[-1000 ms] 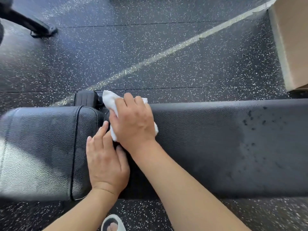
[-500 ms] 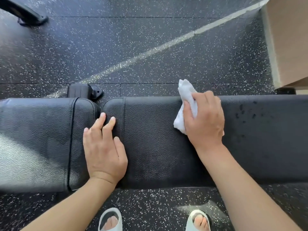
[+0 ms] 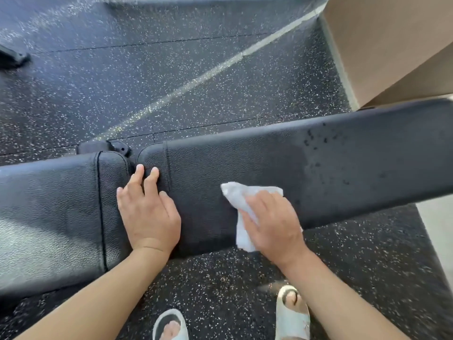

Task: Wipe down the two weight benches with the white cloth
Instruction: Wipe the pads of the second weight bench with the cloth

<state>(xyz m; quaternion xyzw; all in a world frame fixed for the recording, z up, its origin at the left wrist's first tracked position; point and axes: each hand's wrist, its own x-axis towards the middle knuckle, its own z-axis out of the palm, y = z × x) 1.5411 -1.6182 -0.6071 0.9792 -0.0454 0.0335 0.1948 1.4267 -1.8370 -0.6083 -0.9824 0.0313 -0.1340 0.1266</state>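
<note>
A black padded weight bench (image 3: 343,168) runs across the view, with a seat pad on the left and a long back pad on the right. My left hand (image 3: 149,212) lies flat over the gap between the two pads, fingers spread. My right hand (image 3: 274,224) presses a crumpled white cloth (image 3: 242,200) onto the near half of the back pad. Dark wet spots (image 3: 318,141) dot the pad's far right part. Only one bench is in view.
A speckled black rubber floor (image 3: 171,69) surrounds the bench, crossed by a pale diagonal line. A tan box or wall (image 3: 392,45) stands at the upper right. A black equipment foot (image 3: 12,57) sits at the far left. My two sandalled feet (image 3: 291,312) are below the bench.
My right hand swept the cloth from the pad gap rightward along the far edge, then back toward the near edge of the back pad. My left hand stayed at the gap.
</note>
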